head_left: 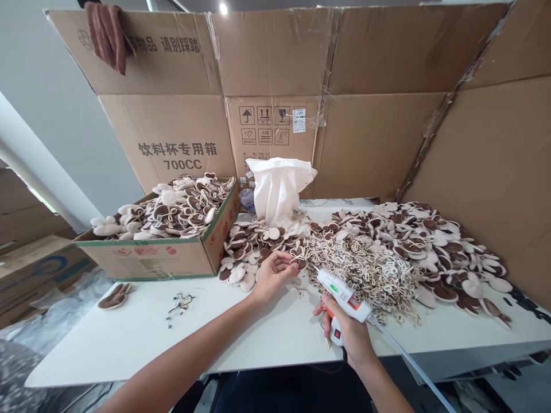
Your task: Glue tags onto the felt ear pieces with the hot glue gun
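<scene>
My left hand [272,278] is closed on a small brown and white fabric piece [298,261] with a thin cream cord bow on it, pinched between thumb and fingers. Wrapped around the handle of a white and orange hot glue gun [344,293] is my right hand [348,331]. The gun's nozzle points up and left, close to the fabric piece; I cannot tell whether they touch. A white glue stick [402,350] sticks out of its back. Just behind the gun lies a heap of small cream cord bows [365,269].
A cardboard box [146,258] full of bow-trimmed pieces stands at the left. Loose fabric pieces are piled mid-table [241,258] and at the right [443,258]. A white bag [279,189] stands behind. One piece [115,296] and dark scraps [179,304] lie left. Cardboard walls [275,57] enclose the back.
</scene>
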Motion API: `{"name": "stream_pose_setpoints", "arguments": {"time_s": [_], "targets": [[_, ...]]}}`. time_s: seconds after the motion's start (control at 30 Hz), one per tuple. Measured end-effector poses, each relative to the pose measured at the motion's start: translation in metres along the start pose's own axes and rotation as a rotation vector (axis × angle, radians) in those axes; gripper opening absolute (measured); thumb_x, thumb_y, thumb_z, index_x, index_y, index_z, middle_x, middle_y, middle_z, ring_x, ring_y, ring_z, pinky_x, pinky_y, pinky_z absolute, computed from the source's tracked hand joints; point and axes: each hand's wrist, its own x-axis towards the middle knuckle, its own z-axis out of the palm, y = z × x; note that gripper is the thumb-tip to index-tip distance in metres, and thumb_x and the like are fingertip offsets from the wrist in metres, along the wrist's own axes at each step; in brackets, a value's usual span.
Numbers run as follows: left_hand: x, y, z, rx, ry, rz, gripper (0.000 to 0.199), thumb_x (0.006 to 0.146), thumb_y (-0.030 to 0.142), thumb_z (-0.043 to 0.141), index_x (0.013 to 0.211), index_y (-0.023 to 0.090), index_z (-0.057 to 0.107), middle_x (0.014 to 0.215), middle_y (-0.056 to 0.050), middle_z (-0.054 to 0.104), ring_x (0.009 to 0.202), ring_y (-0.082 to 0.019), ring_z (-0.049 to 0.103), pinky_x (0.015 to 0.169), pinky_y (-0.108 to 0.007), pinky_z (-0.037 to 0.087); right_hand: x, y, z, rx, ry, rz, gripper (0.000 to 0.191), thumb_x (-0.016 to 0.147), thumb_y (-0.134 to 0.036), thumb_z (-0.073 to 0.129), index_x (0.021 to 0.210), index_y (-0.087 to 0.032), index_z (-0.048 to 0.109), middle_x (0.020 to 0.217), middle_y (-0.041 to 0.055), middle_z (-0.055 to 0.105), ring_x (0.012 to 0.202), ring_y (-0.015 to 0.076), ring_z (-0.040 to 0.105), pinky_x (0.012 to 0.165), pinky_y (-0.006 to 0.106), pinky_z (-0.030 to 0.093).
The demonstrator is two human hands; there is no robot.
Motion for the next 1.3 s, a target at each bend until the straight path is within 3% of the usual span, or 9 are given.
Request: {"name": "stream_pose_setpoints", "arguments": {"time_s": [0.4,1.3], "targets": [[-0.0034,0.0038,0.0018,0.007,-0.030,0.012,0.047,0.072,0.040,0.094,0.099,0.017,0.063,0.087,-0.004,0.073,0.083,-0.017,0.071,0.078,-0.028,0.059,-0.0018,-0.0023,-0.0008,-0.125,-0.032,0.007,0.051,0.084,-0.064,0.070,0.065,-0.017,0.069,0.040,0.0009,0.054,0.040,0.0130,0.049,0.042,0.022,0.029],[-0.0040,-0.0026,0.0017,0.041,-0.032,0.059,0.045,0.073,0.042,0.092,0.098,0.017,0.065,0.085,-0.004,0.073,0.079,-0.018,0.072,0.074,-0.029,0.060,0.0006,0.0027,-0.0010,-0.083,-0.037,-0.010,0.043,0.084,-0.054,0.071,0.060,-0.020,0.060,0.045,-0.0010,0.055,0.038,0.0108,0.048,0.041,0.022,0.027]]}}
